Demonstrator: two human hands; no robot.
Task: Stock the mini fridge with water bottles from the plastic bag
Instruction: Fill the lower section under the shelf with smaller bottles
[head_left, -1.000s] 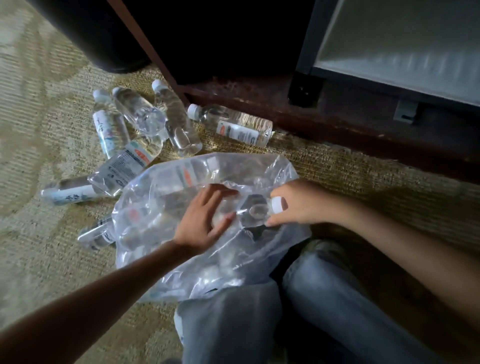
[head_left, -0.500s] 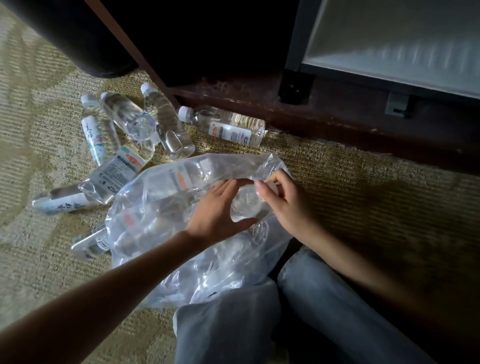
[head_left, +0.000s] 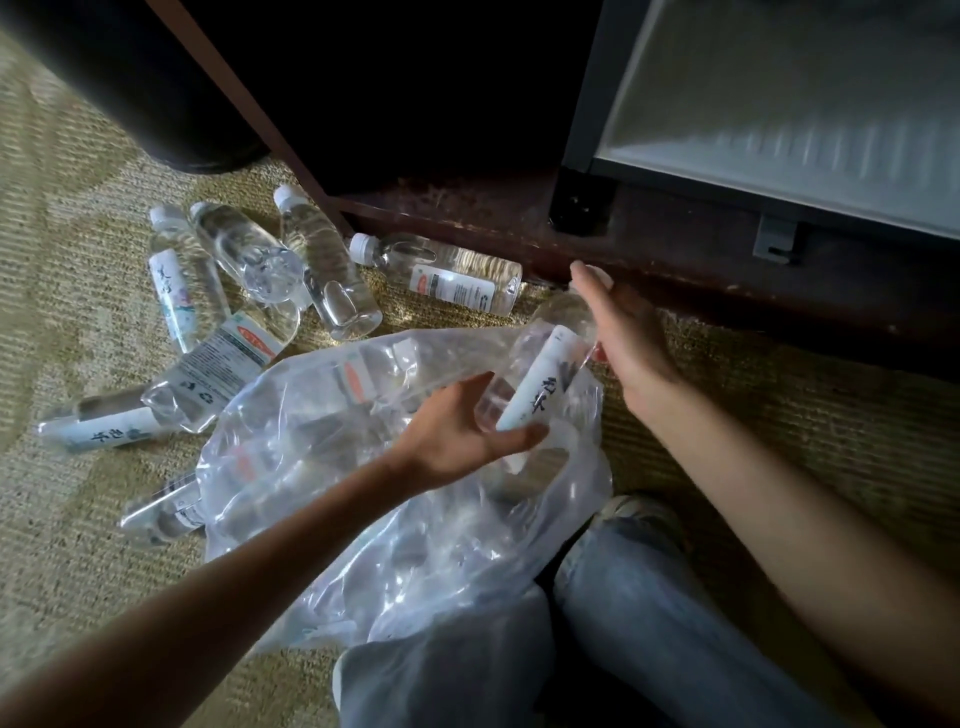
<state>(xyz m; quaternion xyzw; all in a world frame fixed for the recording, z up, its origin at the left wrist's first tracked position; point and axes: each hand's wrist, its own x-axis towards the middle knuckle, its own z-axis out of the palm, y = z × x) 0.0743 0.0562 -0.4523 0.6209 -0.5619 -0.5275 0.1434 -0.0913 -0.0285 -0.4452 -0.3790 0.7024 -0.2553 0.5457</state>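
Note:
A clear plastic bag lies crumpled on the carpet in front of my knees, with more bottles showing through it. My right hand is shut on the upper part of a water bottle with a white label, holding it tilted, half out of the bag's mouth. My left hand grips the bag's rim, curled around the bottle's base. The mini fridge stands at the top right on a dark wooden cabinet base, showing a pale ribbed panel.
Several water bottles lie scattered on the carpet left of the bag, one against the cabinet base. A black round bin stands at the top left. My jeans-clad knees fill the bottom.
My right hand has lifted the bottle up and to the right, out of the bag's mouth. My left hand has stayed at the bag's rim.

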